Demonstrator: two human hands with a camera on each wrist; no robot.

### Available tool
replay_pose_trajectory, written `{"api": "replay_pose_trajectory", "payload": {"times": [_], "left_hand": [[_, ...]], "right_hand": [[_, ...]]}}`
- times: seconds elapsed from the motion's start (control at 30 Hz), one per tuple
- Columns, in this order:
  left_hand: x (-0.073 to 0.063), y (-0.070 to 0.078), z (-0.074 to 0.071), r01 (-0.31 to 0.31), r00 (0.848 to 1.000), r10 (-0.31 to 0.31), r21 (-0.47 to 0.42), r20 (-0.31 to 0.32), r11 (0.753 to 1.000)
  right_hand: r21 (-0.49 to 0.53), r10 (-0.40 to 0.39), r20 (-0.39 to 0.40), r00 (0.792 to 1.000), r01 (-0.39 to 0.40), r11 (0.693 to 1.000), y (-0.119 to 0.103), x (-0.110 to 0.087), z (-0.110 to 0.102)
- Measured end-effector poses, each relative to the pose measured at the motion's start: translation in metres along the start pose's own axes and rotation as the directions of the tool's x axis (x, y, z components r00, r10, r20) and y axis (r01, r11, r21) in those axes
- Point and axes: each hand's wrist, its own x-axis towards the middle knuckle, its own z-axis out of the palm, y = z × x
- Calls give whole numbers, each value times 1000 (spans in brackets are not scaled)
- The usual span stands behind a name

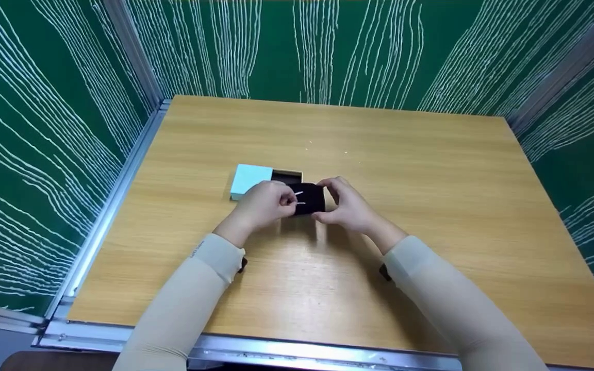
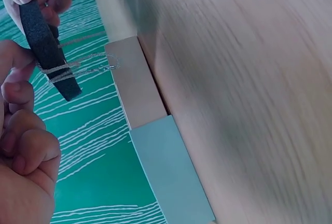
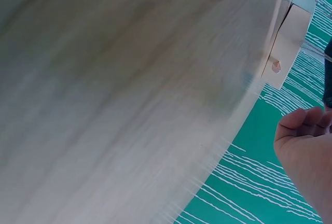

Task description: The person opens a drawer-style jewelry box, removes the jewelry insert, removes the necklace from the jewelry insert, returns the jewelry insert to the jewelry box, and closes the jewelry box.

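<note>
A black foam jewelry pad (image 1: 309, 199) is held up above the table in front of a light blue box (image 1: 249, 180). My right hand (image 1: 347, 206) grips the pad by its right end, thumb at the near corner and fingers at the far one. A thin silver chain (image 2: 85, 67) runs around the pad, and its loops hang below it. At the pad's left part my left hand (image 1: 268, 205) has curled fingers and pinches the chain. The very fingertips are partly hidden in the head view.
Slid partly out of the blue sleeve, the box's tray (image 1: 287, 176) shows a dark inside. Tiny white specks (image 1: 346, 152) lie farther back on the wooden table (image 1: 431, 170). Green panels (image 1: 276, 51) with white lines stand around three sides, with metal rails at the edges.
</note>
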Motion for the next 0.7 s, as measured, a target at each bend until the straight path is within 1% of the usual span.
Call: {"api": "replay_pose_trajectory", "payload": {"times": [0.17,0.23,0.4,0.47,0.6,0.7], "left_hand": [[0,0,1,34,999,-33,-25,25,999],[-1,1,2,37,998,-36,-4,42,999],[-1,5,2,9,996,-17,89,86,996],[-1,6,2,11,994,-24,115,104,993],[-1,10,3,28,991,-44,129,128,991],[-1,12,3,23,992,-38,125,122,992]], "right_hand": [[-1,2,0,1000,-2,1000,2,0,1],[-10,9,-2,1000,-9,1000,1,0,1],[-48,19,-9,1000,-20,999,-1,-1,-1],[-59,23,-9,1000,-24,998,-1,-1,-2],[-71,25,-14,1000,-26,997,0,-1,-2],[-55,18,-24,1000,-19,998,0,-2,-1]]}}
